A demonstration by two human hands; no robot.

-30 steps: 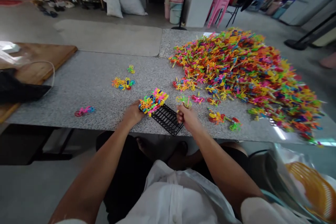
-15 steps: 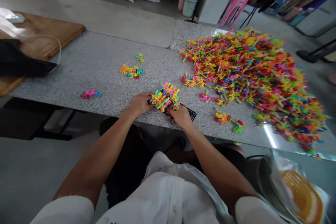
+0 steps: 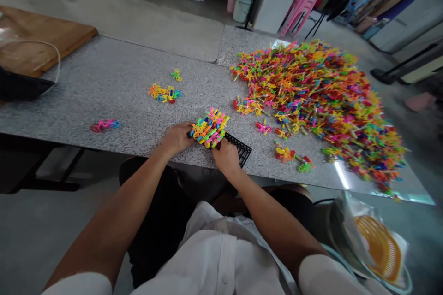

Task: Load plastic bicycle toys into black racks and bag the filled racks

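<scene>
Hard to read: my left hand [image 3: 177,138] covered the near-left end of the black grid tray [image 3: 238,148], and the clip bundle [image 3: 209,128] sat on top of most of it, so only the tray's right corner showed. Couldn't tell how the clips were seated in the grid. Fingertips of both hands were hidden under or behind the bundle.

Left hand was curled against the bundle's left end, touching it; grip closed or just pressing, couldn't tell. Bundle lay just right of that hand, between my two hands, on the granite table [image 3: 104,87] near its front edge.

My right hand [image 3: 226,156] sat just below the bundle, fingers bent onto its near side and the tray; clamp state unclear too.

Well right of that hand: the big pile of loose clips [image 3: 321,101], blurred at its far edge.
</scene>
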